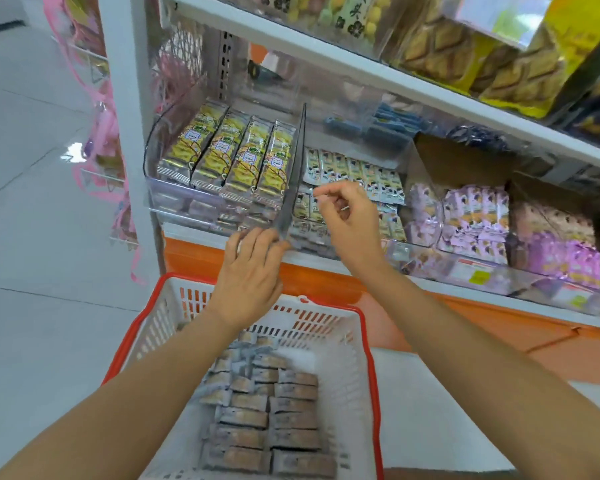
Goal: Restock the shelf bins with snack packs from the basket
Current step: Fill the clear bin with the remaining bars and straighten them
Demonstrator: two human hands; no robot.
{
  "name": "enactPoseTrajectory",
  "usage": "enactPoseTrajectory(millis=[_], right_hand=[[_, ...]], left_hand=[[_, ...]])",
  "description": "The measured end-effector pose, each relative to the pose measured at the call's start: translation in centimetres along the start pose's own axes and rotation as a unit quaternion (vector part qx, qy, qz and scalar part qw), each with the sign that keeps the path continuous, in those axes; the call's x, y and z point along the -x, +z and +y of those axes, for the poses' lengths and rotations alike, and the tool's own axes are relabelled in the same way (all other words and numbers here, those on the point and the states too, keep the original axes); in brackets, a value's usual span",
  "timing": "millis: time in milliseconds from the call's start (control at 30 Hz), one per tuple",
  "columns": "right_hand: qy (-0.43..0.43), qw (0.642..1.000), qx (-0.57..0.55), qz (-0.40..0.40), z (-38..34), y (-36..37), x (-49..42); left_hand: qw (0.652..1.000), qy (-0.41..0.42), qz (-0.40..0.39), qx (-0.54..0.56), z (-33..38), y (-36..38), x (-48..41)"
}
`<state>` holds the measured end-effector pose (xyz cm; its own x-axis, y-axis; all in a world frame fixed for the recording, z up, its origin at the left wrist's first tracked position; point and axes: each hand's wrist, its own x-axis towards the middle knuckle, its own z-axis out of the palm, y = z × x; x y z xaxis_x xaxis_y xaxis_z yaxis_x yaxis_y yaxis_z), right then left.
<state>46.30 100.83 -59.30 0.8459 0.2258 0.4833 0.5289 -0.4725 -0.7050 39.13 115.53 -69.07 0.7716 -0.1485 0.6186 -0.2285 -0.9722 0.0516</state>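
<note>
The left hand point(252, 275) rested, fingers straight, on the clear bin point(187, 199). The right hand point(352, 225) curled over small packs point(355, 171); whether it held anything could not be told.

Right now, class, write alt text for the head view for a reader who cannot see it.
A person's left hand touches a clear shelf bin's front; right hand, fingers curled, hovers over small packs. Below, a red-rimmed basket holds snack packs.

Basket point(371, 375) near end cut off; snack packs point(274, 420) print blurred; top-shelf bags point(447, 53) cropped, blurred.
</note>
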Motion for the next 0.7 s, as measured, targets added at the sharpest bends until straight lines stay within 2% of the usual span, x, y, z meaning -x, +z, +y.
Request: enactPoseTrajectory(millis=[200,367,500,700], right_hand=[[0.024,0.996,-0.018,-0.083,2.7,1.3,8.2],[0.115,0.973,0.049,-0.193,8.9,3.8,14.3],[0.185,0.931,0.122,-0.291,13.6,5.3,18.0],[0.286,0.861,0.171,-0.383,18.7,7.5,21.1]], left_hand=[[0.983,0.020,-0.183,-0.012,-0.1,1.6,3.1],[0.949,0.008,-0.315,-0.025,-1.0,3.7,4.7],[0.934,-0.002,-0.355,-0.035,-1.5,6.1,6.1],[0.917,-0.011,-0.391,-0.076,-2.1,8.8,7.4]])
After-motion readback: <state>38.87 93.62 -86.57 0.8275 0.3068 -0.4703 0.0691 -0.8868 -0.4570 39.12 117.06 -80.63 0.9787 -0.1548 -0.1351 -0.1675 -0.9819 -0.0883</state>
